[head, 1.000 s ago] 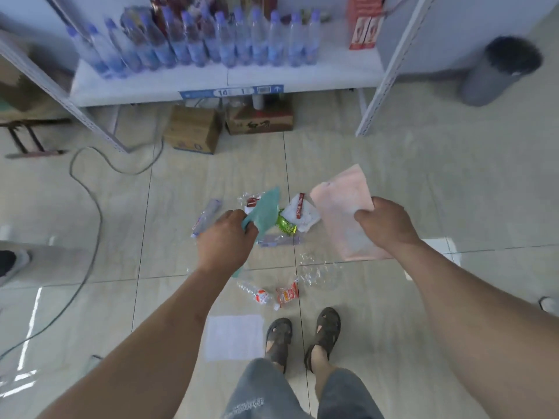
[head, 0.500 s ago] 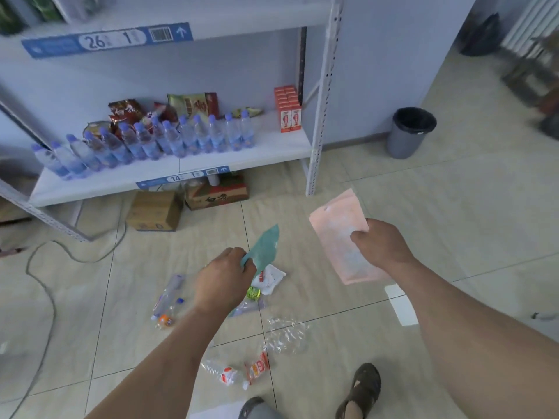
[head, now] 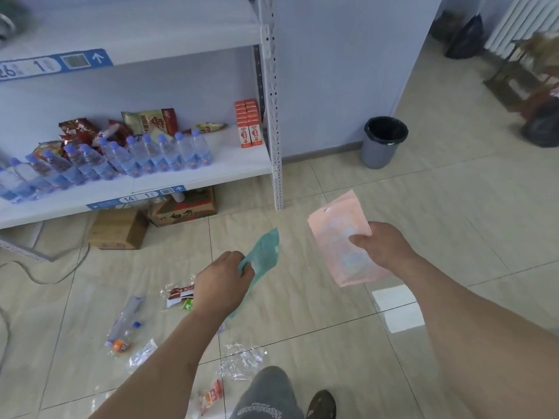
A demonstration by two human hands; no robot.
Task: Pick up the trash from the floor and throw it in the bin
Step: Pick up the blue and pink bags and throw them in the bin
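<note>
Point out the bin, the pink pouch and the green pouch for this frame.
bin (head: 381,152): head view, grey outer wall below the black liner.
pink pouch (head: 334,237): head view, flat face above the thumb.
green pouch (head: 265,252): head view, upper half beyond the fingers.

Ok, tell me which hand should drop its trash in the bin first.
Right. The right hand with the pink pouch is on the same side as the grey bin, with open floor between. The left hand, holding the teal pouch, is further from it.
</note>
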